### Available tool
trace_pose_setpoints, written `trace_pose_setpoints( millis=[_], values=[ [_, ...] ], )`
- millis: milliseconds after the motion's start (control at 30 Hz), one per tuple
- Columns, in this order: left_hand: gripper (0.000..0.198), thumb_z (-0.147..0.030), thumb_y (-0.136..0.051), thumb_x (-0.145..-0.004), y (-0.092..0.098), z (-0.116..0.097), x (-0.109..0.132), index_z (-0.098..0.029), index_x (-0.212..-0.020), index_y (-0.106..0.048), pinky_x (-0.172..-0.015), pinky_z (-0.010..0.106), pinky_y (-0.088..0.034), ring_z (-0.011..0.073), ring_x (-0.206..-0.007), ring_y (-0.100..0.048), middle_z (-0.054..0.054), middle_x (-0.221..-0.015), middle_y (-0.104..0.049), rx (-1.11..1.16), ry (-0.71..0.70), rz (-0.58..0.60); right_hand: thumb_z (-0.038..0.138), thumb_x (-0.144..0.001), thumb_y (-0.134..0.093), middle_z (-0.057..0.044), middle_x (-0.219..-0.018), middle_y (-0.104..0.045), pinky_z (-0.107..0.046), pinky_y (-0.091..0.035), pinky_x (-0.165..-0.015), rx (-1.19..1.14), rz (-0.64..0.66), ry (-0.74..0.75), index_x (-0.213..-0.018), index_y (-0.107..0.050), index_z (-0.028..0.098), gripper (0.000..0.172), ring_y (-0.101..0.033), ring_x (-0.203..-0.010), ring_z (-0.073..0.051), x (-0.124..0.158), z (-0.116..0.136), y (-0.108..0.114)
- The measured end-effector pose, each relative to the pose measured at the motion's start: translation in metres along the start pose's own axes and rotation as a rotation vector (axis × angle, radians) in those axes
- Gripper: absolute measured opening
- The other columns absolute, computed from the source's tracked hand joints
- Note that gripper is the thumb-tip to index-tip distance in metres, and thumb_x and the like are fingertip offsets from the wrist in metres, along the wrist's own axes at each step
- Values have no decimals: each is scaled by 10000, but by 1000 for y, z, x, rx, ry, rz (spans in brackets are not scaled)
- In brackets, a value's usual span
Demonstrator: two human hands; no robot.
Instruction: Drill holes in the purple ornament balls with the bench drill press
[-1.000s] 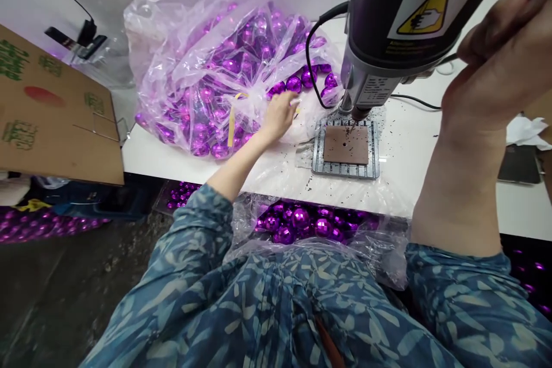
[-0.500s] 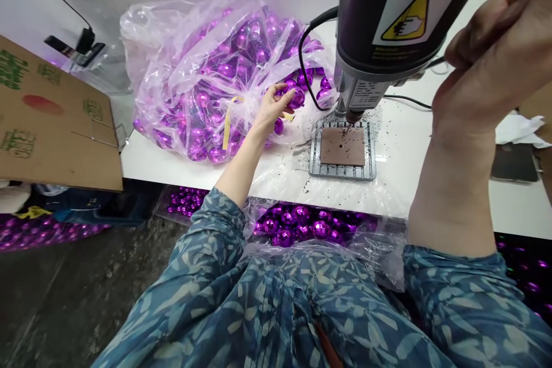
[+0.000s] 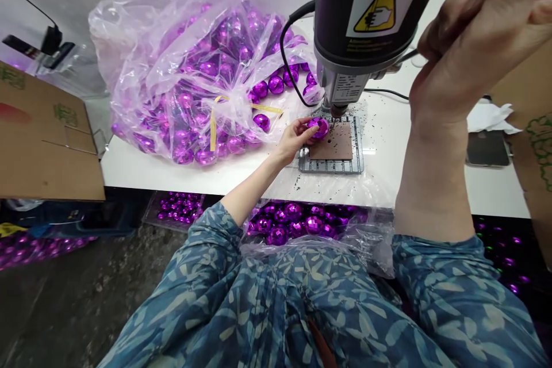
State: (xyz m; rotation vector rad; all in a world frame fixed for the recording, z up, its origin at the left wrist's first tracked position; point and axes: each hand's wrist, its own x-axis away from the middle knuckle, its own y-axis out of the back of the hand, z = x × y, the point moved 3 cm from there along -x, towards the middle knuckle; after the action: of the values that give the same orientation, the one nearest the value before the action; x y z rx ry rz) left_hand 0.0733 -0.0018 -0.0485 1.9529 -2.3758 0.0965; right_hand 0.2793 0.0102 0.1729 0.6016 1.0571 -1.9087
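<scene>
Positioning step, by judgement. Left hand (image 3: 293, 141) fingers pinched on purple ball (image 3: 318, 127); drill bit (image 3: 333, 121) just right of fingertips. Right hand (image 3: 470, 40) curled round feed lever (image 3: 409, 57). Needed next: ball centred under bit, fingertips clear.

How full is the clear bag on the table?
Quite full: purple faceted balls pack the clear bag into a heap.

The left hand (image 3: 293, 139) has carried a purple ball (image 3: 318, 127) from the bag (image 3: 172, 69) to the drill (image 3: 366, 17).

The purple ball (image 3: 318, 126) is faceted and mirror-glossy, the bag (image 3: 142, 63) clear crinkled plastic, the brown board (image 3: 338, 144) matt on a metal grid (image 3: 332, 167).
</scene>
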Motion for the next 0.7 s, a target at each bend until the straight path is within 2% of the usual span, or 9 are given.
trace_pose_setpoints(
  millis=[133,233,333,433,567,700],
  values=[
    [466,-384,-851,-939,-6,1,-1,-206,-1317,-644,-895,361,-663,215,-1083,-786,106,-1227,-810,-33,-48,18,783,-623,-639,75,-474,-298,-216,-172,-407,-45,14,5,-811,-608,138,673,-323,-381,-12,1,6,-2],
    [543,-405,-893,-890,-10,-1,0,-201,-1324,-640,-941,365,-650,217,-1100,-782,105,-1252,-798,-81,-107,57,792,-580,-632,74,-464,-312,-218,-190,-411,-26,37,-25,-738,-525,164,656,-330,-378,-15,0,10,-3],
    [580,-409,-908,-861,-13,-2,2,-198,-1334,-647,-878,351,-638,200,-997,-772,108,-1269,-788,-201,-163,57,813,-564,-578,64,-462,-312,-224,-213,-428,22,44,-44,-665,-459,184,648,-321,-384,-6,0,13,-3],
    [607,-410,-922,-836,-17,-2,5,-206,-1346,-663,-836,358,-618,198,-918,-739,93,-1215,-792,-357,-233,38,793,-589,-560,63,-472,-307,-219,-220,-449,43,51,-54,-678,-466,185,622,-332,-397,-1,1,13,-4],
    [607,-370,-925,-835,-25,-2,10,-219,-1367,-676,-947,425,-594,254,-1048,-717,101,-1208,-776,-468,-338,4,797,-610,-559,69,-464,-262,-233,-190,-433,12,42,-32,-674,-438,193,619,-288,-379,-5,0,9,-5],
    [574,-357,-921,-839,-28,-1,13,-231,-1349,-688,-1045,475,-555,294,-1175,-680,112,-1236,-760,-494,-369,-18,797,-656,-539,65,-476,-266,-202,-224,-446,45,56,-13,-681,-473,168,633,-305,-403,15,3,9,-2]
  ],
)
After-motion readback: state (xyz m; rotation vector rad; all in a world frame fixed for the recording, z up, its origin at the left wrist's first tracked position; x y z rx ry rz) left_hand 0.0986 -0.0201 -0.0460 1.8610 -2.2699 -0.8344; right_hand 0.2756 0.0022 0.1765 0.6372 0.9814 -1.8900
